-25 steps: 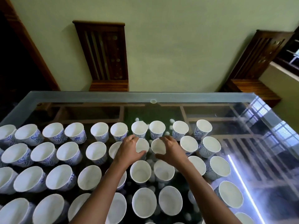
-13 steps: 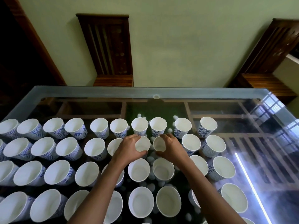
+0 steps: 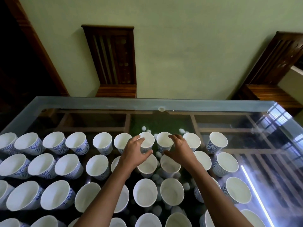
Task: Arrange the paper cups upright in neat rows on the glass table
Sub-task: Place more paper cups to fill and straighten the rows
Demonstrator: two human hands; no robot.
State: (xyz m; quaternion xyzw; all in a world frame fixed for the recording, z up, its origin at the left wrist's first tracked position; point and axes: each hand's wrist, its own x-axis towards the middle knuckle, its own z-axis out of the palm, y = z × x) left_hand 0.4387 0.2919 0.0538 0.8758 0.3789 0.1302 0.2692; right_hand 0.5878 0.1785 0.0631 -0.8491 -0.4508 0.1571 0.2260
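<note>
Several white paper cups with blue patterns stand upright in rows on the glass table (image 3: 91, 102). My left hand (image 3: 133, 155) curls round a back-row cup (image 3: 147, 139), fingers on its left side and thumb across its front. My right hand (image 3: 180, 150) curls round the neighbouring back-row cup (image 3: 162, 139), fingers over its right rim and thumb near its base. Both cups stand on the glass. My forearms hide parts of the cups in the nearer rows.
Bare glass lies beyond the back row up to the far edge, and along the right side. A small clear disc (image 3: 161, 108) sits near the far edge. Two dark wooden chairs (image 3: 114, 63) (image 3: 268, 74) stand against the green wall behind the table.
Both hands left the second-row cups and moved forward to two cups in the back row. The camera view shifted slightly.
</note>
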